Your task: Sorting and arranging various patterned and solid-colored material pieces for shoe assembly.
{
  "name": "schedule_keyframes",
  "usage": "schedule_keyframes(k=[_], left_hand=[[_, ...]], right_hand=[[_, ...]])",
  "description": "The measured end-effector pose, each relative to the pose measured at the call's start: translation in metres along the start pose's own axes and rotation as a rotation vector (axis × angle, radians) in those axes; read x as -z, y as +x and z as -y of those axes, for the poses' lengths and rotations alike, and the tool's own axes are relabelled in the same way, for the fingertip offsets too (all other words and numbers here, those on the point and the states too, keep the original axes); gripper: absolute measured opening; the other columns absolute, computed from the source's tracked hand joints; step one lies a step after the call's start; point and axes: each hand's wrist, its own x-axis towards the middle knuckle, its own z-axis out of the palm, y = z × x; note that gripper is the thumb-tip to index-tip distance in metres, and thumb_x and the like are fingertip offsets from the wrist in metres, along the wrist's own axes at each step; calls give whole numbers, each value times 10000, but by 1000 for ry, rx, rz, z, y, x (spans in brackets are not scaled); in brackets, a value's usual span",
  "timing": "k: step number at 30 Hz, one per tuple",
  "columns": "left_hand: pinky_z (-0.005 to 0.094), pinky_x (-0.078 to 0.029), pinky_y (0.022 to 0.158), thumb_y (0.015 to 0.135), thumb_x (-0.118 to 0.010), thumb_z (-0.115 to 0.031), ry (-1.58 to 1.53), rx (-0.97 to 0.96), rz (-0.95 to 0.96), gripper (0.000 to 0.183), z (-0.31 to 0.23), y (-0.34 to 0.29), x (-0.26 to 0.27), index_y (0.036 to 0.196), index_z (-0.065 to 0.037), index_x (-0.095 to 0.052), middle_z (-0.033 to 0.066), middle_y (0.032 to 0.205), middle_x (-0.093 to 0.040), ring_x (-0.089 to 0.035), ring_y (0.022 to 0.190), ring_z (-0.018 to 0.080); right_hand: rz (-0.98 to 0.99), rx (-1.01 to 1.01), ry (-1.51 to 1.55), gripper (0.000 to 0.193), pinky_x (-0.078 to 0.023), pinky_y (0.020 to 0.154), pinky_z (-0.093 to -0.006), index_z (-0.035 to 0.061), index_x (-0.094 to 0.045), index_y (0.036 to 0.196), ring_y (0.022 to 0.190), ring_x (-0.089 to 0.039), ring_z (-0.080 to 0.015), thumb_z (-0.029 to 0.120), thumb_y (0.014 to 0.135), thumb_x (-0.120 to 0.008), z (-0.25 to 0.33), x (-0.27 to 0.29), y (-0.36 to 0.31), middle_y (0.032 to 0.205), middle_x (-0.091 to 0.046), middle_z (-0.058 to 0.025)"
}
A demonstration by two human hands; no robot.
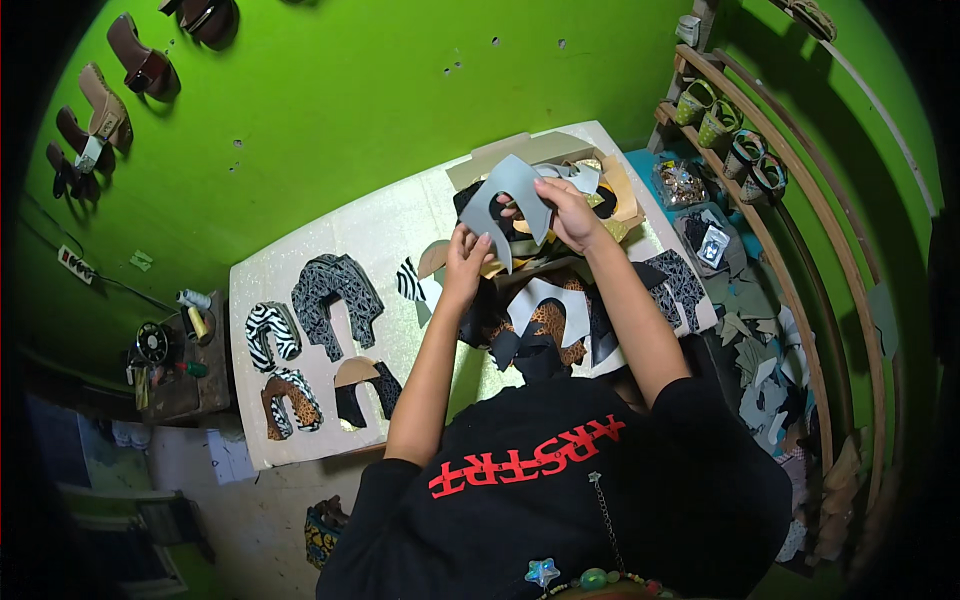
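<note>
Both my hands hold up a grey U-shaped shoe upper piece (510,177) above the table. My left hand (467,258) pinches its lower left leg, and my right hand (568,212) grips its right side, with some fingers showing through the cut-out. Behind the piece stands an open cardboard box (627,198) filled with mixed cut pieces. Closer to me lie a white U-shaped piece (573,302), leopard-print pieces (550,320) and black ones, partly overlapping. Near my left forearm rests a zebra-striped piece (408,280).
Sorted piles lie on the table's left: zebra-striped (268,332), grey-and-black patterned (330,285), leopard-print with zebra (290,405), and brown with black (365,392). Thread spools (195,300) stand beyond the left edge. A wooden shoe rack (745,100) and fabric scraps (755,375) are at right.
</note>
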Motion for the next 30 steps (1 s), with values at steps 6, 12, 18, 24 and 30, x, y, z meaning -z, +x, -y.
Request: schedule_keyframes(k=[6,12,18,24,30], left_hand=[[206,-423,687,878,-509,-211,95,94,-88,333,-2,-7,10,1153,-36,-441,81,1091,-557,-562,890,115],[267,-434,723,850,-533,-200,127,222,-293,290,5,-24,48,1097,-58,-478,52,1030,-578,-574,880,147],[293,-448,602,759,-595,-174,650,423,-289,331,85,-45,140,1047,-22,-534,95,914,-586,-580,709,206],[388,-436,746,699,-642,-219,1242,363,-322,351,87,-60,106,995,-48,-562,161,906,-553,-533,846,338],[381,-366,827,795,-574,-288,1214,73,-329,290,65,-64,66,943,-39,-586,141,881,-555,-503,846,279]], right_hand=[[-116,32,-203,349,-494,753,-319,-82,-516,1022,771,-632,-238,205,930,-340,-6,-5,-14,926,-621,-182],[-140,10,-243,261,-490,623,-264,-54,-533,970,629,-600,-157,177,898,-434,1,17,-54,782,-619,-119],[-102,-239,-232,212,-483,567,-237,-65,-529,973,573,-591,-145,106,861,-473,-9,27,-91,713,-617,-113],[-162,-339,-305,235,-492,614,-252,-87,-521,1027,615,-610,-160,68,859,-464,-22,30,-107,780,-634,-141],[-79,-357,-317,296,-456,714,-228,-49,-489,1131,750,-588,-112,120,902,-408,-52,10,-103,943,-614,-95]])
